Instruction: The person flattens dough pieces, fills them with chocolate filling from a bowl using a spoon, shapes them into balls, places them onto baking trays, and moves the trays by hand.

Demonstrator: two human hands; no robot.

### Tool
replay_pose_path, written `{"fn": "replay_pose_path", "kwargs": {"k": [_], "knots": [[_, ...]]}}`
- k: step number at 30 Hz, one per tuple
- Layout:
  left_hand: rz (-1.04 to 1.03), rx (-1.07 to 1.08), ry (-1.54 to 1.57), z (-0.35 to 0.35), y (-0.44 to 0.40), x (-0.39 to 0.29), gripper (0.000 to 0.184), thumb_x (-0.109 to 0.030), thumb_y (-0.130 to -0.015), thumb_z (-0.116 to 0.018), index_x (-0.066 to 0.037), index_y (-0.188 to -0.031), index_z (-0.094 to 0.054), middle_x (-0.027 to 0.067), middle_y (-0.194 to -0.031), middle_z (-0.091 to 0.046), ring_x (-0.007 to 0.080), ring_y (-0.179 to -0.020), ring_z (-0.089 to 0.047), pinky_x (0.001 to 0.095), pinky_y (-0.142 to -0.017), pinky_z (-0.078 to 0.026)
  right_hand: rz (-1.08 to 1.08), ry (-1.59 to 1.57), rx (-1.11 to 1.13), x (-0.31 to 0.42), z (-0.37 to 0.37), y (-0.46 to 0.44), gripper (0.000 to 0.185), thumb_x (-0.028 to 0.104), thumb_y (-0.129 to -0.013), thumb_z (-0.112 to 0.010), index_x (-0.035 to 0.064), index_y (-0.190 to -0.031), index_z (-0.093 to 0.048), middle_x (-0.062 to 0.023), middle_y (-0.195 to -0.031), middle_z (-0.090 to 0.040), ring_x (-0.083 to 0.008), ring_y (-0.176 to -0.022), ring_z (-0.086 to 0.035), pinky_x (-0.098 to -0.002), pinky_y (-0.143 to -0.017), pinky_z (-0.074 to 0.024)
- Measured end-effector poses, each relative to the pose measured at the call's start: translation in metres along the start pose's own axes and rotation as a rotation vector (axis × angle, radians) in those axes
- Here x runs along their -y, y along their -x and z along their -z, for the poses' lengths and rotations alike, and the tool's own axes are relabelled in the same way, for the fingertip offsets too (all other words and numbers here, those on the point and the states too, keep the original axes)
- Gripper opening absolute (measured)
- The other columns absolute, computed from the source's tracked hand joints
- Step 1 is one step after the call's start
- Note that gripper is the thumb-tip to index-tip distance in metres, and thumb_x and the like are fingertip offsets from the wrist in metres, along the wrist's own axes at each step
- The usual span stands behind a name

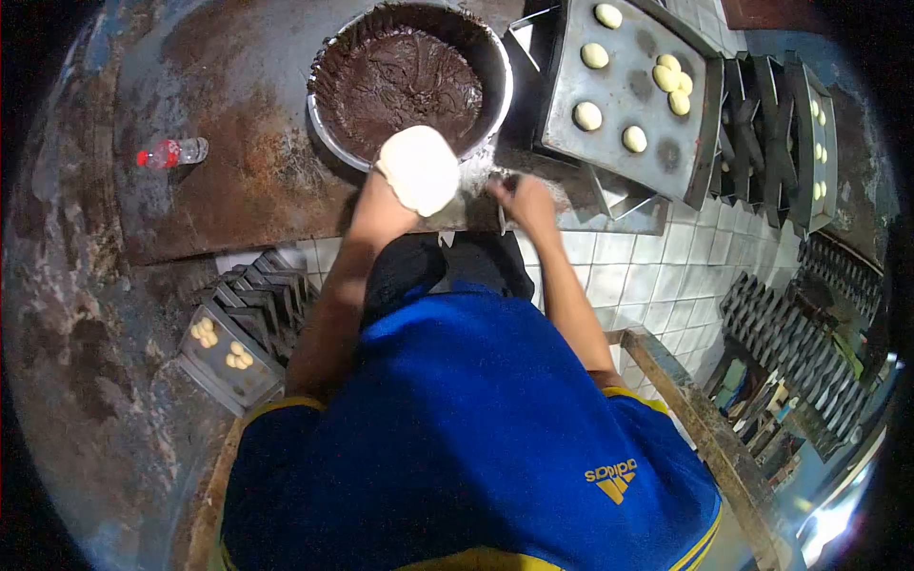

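Note:
A flat round of pale dough [419, 171] lies on my left hand [383, 205], over the near rim of a metal bowl [507, 95]. The dough hides most of that hand's fingers. Dark brown paste [409, 86] coats the inside of the bowl. My right hand [529, 202] is closed beside the bowl, near the table's front edge, around a thin tool with a dark tip, partly blurred. To the right, a metal tray [609, 95] carries several pale dough balls [587, 116], some of them touching.
On the table [228, 209] at the left lies a plastic bottle [173, 152] with a red cap. Stacked trays [814, 143] stand at the far right. Another tray with dough balls [228, 366] is at the lower left, and a wooden frame [695, 409] at the lower right.

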State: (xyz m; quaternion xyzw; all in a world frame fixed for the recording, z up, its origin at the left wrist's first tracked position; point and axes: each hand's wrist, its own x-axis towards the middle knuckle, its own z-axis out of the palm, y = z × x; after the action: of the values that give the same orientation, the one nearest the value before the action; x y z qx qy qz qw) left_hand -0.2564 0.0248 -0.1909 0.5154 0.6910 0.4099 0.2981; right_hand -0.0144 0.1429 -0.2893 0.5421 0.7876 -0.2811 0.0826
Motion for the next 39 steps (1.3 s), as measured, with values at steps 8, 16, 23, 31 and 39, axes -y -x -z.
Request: {"fn": "replay_pose_path", "kwargs": {"k": [8, 16, 23, 31, 39], "knots": [[0.401, -0.264, -0.177, 0.072, 0.075, 0.128, 0.032, -0.012, -0.076, -0.083, 0.000, -0.104, -0.075, 0.0176, -0.092, -0.076, 0.0376, -0.086, -0.075, 0.0444, -0.079, -0.059, 0.222, -0.114, -0.150, -0.057, -0.099, 0.035, 0.029, 0.021, -0.102, -0.065, -0.0014, -0.119, -0.060, -0.0282, -0.111, -0.068, -0.0490, -0.099, -0.067, -0.0546, -0.086, -0.0550], [0.438, -0.223, -0.370, 0.094, 0.093, 0.163, 0.038, -0.012, -0.082, -0.079, 0.003, -0.115, -0.071, 0.0229, -0.111, -0.074, 0.0367, -0.105, -0.074, 0.0463, -0.090, -0.058, 0.686, 0.094, -0.163, 0.078, 0.056, -0.042, 0.025, 0.009, -0.097, -0.056, 0.0086, -0.120, -0.063, -0.0202, -0.104, -0.064, -0.0418, -0.098, -0.067, -0.0488, -0.083, -0.0563], [0.452, -0.331, -0.289, 0.105, 0.086, 0.109, 0.030, -0.010, -0.087, -0.074, 0.002, -0.113, -0.070, 0.0218, -0.112, -0.074, 0.0372, -0.108, -0.072, 0.0465, -0.093, -0.055, 0.902, 0.424, -0.106, 0.070, 0.009, -0.132, 0.025, 0.017, -0.102, -0.051, 0.0063, -0.097, -0.073, -0.0162, -0.112, -0.067, -0.0335, -0.097, -0.071, -0.0456, -0.085, -0.0592], [0.353, -0.335, -0.166, 0.109, 0.108, 0.135, 0.032, -0.007, -0.087, -0.071, -0.001, -0.119, -0.070, 0.0195, -0.116, -0.074, 0.0355, -0.114, -0.070, 0.0428, -0.099, -0.054, 1.024, 0.627, 0.052, 0.065, 0.006, -0.153, 0.019, 0.019, -0.098, -0.057, 0.0079, -0.087, -0.067, -0.0157, -0.085, -0.070, -0.0325, -0.087, -0.074, -0.0464, -0.072, -0.0592], [0.407, -0.346, -0.003, 0.106, 0.114, 0.148, 0.042, -0.013, -0.095, -0.073, -0.001, -0.133, -0.061, 0.0172, -0.129, -0.069, 0.0297, -0.123, -0.066, 0.0399, -0.105, -0.050, 0.872, -0.032, 0.879, 0.091, 0.049, -0.190, 0.035, 0.014, -0.087, -0.056, -0.0026, -0.113, -0.072, -0.0228, -0.113, -0.075, -0.0366, -0.096, -0.073, -0.0467, -0.086, -0.0587]]}}
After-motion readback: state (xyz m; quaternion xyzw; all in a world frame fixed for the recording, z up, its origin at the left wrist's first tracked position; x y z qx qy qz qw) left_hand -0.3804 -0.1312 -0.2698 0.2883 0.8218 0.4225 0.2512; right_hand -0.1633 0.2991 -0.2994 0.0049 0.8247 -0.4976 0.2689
